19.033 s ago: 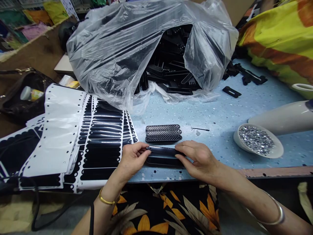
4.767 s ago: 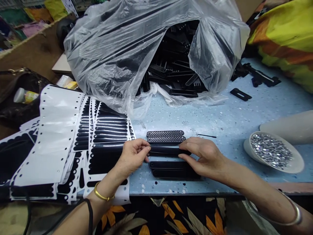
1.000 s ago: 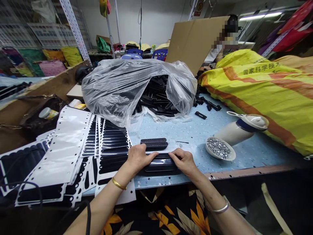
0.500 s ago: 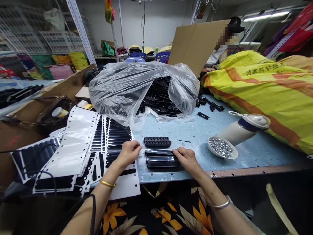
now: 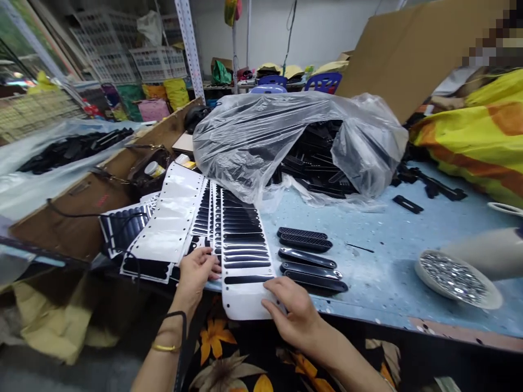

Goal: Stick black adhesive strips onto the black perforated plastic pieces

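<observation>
A white sheet of black strip stickers (image 5: 245, 302) lies at the table's front edge, with long dark strips in rows. My right hand (image 5: 294, 310) is over its lower right corner, thumb and forefinger apart and touching the sheet near the lowest strip. At the sheet's left edge, my left hand (image 5: 198, 272) has its fingers curled together; whatever they may hold is hidden. Right of the sheet lie several long black plastic pieces: smooth, glossy-topped ones (image 5: 312, 280) in front and ones with a patterned face (image 5: 305, 239) behind.
More sticker sheets (image 5: 165, 212) overlap at left, beside a brown bag (image 5: 143, 171). A clear plastic bag (image 5: 241, 141) full of black parts stands behind. At right are a bowl of small metal pieces (image 5: 457, 277), a white bottle (image 5: 490, 253) and a yellow sack (image 5: 478, 130).
The view has turned left. My right hand has left the glossy black pieces and reached the sticker sheet. My left hand has moved to the sheet's left side.
</observation>
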`<state>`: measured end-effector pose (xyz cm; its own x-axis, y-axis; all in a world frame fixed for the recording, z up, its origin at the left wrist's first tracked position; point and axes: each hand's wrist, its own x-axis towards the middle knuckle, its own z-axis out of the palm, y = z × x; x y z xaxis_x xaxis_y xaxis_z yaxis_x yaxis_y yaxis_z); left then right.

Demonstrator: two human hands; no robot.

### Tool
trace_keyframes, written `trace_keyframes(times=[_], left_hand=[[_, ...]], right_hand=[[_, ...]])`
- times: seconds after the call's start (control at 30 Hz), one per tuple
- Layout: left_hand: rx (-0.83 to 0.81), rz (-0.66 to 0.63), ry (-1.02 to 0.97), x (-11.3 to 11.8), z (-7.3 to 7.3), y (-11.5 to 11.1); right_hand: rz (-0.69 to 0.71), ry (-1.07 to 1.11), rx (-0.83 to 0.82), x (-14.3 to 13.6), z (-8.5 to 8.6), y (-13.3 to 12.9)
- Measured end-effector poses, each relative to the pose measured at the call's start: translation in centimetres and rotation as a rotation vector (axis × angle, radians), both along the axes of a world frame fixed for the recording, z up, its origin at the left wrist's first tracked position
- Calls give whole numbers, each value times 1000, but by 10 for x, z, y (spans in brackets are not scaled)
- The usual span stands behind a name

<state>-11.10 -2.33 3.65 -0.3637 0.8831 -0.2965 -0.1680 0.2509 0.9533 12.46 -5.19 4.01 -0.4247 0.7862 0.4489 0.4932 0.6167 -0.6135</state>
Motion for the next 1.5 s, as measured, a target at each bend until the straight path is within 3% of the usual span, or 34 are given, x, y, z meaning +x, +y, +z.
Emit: trace_keyframes(times=[0.1, 0.2, 0.37, 0.5, 0.7, 0.8, 1.07, 1.17, 1.3, 1.43, 1.5], left_hand=[[15, -78, -183, 8, 6, -1], [-10, -168, -231, 10, 7, -3], [-38, -148, -218, 9, 5, -6], [-17, -128, -206, 8, 5, -11], [33, -165, -190, 9, 13, -12], [40, -205, -187, 11, 14, -10], [-19, -212, -87, 8, 1, -12], [-21, -99, 71, -6, -6, -13], [59, 13, 449, -32, -14, -16], [193, -45, 877, -43, -6, -18], [270, 4, 988, -37, 6, -17]], right_hand=[[17, -74, 21, -21, -21, 2], [29, -105, 32, -25, -28, 3], [56, -95, 33, -25, -20, 7], [-2, 7, 70, -41, -18, 27], [-14, 92, -159, -74, -17, 49], [-34, 79, -191, -79, -16, 50], [-68, 117, -192, -81, -12, 59], [-74, 152, -206, -65, 5, 51], [-158, 206, -184, -10, 35, 23], [-532, 378, -191, 50, 48, 5], [-630, 438, -200, 68, 51, 3]])
